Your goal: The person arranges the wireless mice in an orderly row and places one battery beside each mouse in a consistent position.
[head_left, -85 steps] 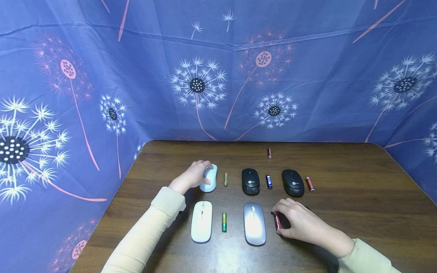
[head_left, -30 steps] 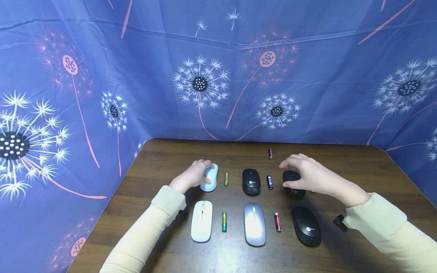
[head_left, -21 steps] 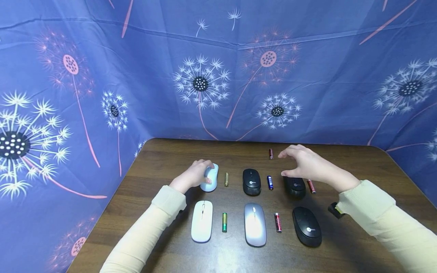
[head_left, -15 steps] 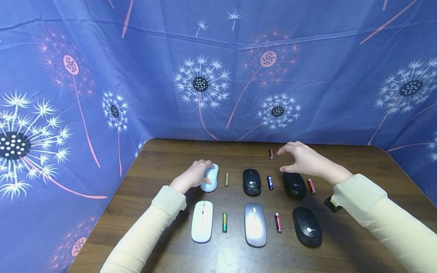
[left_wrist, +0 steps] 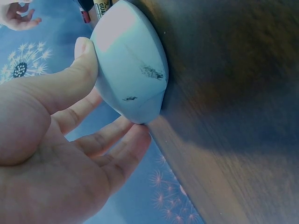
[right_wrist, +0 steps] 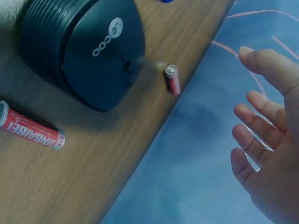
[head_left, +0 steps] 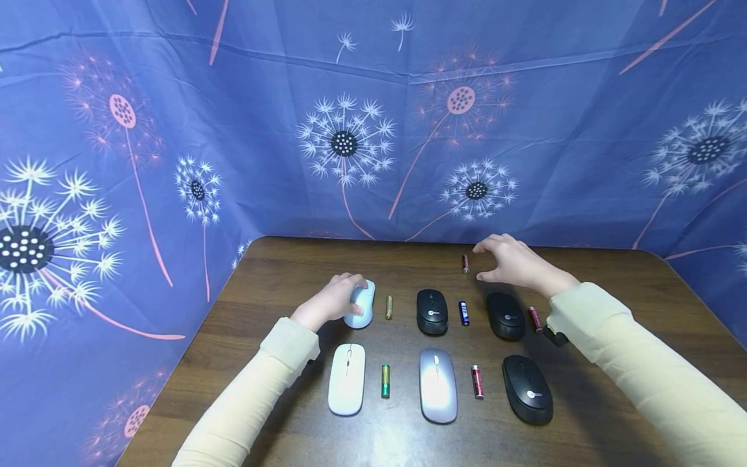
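Note:
At the left of the back row of mice, my left hand (head_left: 334, 299) grips a light blue computer mouse (head_left: 365, 299) between thumb and fingers. Dark smudges mark that mouse (left_wrist: 126, 65) in the left wrist view. My right hand (head_left: 516, 263) is held over the far part of the table, thumb and fingers apart with nothing between them. Just left of its fingertips lies a small red battery (head_left: 465, 264), apart from the hand. Below the right hand sits a black mouse (head_left: 506, 318), with another red battery (head_left: 535, 319) beside it.
On the wooden table (head_left: 292, 259) are also a gold battery (head_left: 389, 307), black mouse (head_left: 432, 312), blue battery (head_left: 463, 313), white mouse (head_left: 347, 379), green battery (head_left: 386, 381), grey mouse (head_left: 438, 386), red battery (head_left: 477, 381) and front black mouse (head_left: 528, 389). A patterned blue cloth (head_left: 262, 130) hangs behind.
My right hand has let go of the red battery in the front row and moved away, over the back-right black mouse, toward the far red battery. The left hand stays on the light blue mouse.

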Motion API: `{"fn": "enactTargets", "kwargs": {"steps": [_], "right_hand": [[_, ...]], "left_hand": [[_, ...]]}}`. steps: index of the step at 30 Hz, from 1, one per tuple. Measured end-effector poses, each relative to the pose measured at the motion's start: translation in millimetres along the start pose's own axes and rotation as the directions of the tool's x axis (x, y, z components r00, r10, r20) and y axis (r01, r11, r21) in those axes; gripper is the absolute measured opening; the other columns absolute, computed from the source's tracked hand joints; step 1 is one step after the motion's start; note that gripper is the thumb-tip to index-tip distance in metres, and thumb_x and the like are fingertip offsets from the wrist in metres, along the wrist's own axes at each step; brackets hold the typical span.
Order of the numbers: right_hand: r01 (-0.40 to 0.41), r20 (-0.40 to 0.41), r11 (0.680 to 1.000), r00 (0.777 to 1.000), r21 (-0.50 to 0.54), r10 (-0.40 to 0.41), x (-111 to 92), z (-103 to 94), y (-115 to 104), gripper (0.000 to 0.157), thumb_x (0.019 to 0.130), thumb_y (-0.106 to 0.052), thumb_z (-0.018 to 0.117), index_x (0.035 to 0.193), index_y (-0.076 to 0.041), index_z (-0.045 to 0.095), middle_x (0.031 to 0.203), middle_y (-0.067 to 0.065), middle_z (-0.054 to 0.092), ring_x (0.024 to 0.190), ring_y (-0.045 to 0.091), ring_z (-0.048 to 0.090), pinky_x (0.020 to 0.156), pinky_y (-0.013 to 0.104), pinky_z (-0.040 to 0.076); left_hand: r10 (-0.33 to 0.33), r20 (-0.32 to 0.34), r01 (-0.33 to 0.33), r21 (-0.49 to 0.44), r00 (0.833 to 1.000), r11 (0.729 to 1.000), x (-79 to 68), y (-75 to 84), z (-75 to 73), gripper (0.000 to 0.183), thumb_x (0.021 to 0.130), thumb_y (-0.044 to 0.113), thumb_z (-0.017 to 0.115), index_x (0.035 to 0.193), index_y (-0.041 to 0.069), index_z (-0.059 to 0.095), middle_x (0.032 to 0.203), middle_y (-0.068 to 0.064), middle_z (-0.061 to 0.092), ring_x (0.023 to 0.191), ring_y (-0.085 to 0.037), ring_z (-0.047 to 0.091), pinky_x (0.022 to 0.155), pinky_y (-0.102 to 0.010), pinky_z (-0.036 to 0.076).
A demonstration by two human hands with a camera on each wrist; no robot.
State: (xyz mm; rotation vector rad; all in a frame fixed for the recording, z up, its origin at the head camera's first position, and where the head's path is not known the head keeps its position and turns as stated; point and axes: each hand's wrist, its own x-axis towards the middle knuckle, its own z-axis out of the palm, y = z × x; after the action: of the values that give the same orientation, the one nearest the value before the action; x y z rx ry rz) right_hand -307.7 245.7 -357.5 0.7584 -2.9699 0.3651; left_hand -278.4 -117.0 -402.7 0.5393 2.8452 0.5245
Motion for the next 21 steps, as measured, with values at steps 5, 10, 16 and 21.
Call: {"fn": "enactTargets", "kwargs": {"steps": [5, 10, 16, 21], "right_hand": [[-0.023, 0.012, 1.0, 1.0, -0.016, 0.023, 8, 7.2, 8, 0.054, 0.075, -0.024, 0.078, 0.119, 0.0, 0.059, 0.122, 0.021, 0.058, 0.116, 0.042, 0.047, 0.088, 0.063, 0.038], [-0.05, 0.017, 0.998, 0.999, -0.029, 0.05, 15, 14.2, 16, 0.056, 0.074, -0.024, 0.077, 0.121, 0.0, 0.058, 0.124, 0.022, 0.056, 0.116, 0.043, 0.046, 0.086, 0.062, 0.037], [-0.082, 0.038, 0.996, 0.996, -0.047, 0.084, 22, 25.6, 28, 0.058, 0.075, -0.026, 0.077, 0.123, 0.0, 0.057, 0.127, 0.024, 0.054, 0.117, 0.044, 0.045, 0.086, 0.062, 0.037], [-0.091, 0.044, 0.993, 0.995, -0.07, 0.094, 28, 36.8, 30, 0.058, 0.074, -0.027, 0.077, 0.122, 0.001, 0.058, 0.126, 0.024, 0.054, 0.115, 0.044, 0.046, 0.086, 0.061, 0.038]], "left_hand": [[-0.002, 0.003, 0.002, -0.002, 1.0, 1.0, 0.9, 0.2, 0.6, 0.052, 0.078, 0.018, 0.076, 0.125, 0.01, 0.055, 0.132, -0.015, 0.051, 0.121, -0.034, 0.044, 0.098, -0.044, 0.042], [0.001, 0.003, -0.001, -0.006, 1.0, 1.0, 1.4, -0.6, 1.0, 0.052, 0.078, 0.018, 0.076, 0.125, 0.01, 0.055, 0.133, -0.016, 0.051, 0.122, -0.035, 0.043, 0.099, -0.044, 0.041], [0.004, 0.007, -0.004, -0.006, 1.0, 1.0, 2.4, -0.6, 1.5, 0.052, 0.078, 0.018, 0.076, 0.125, 0.01, 0.055, 0.133, -0.015, 0.051, 0.121, -0.034, 0.043, 0.098, -0.044, 0.042], [0.004, 0.004, -0.004, -0.003, 1.0, 1.0, 1.9, -0.5, 1.0, 0.052, 0.078, 0.017, 0.076, 0.124, 0.01, 0.055, 0.132, -0.015, 0.051, 0.12, -0.034, 0.044, 0.098, -0.044, 0.042]]}}
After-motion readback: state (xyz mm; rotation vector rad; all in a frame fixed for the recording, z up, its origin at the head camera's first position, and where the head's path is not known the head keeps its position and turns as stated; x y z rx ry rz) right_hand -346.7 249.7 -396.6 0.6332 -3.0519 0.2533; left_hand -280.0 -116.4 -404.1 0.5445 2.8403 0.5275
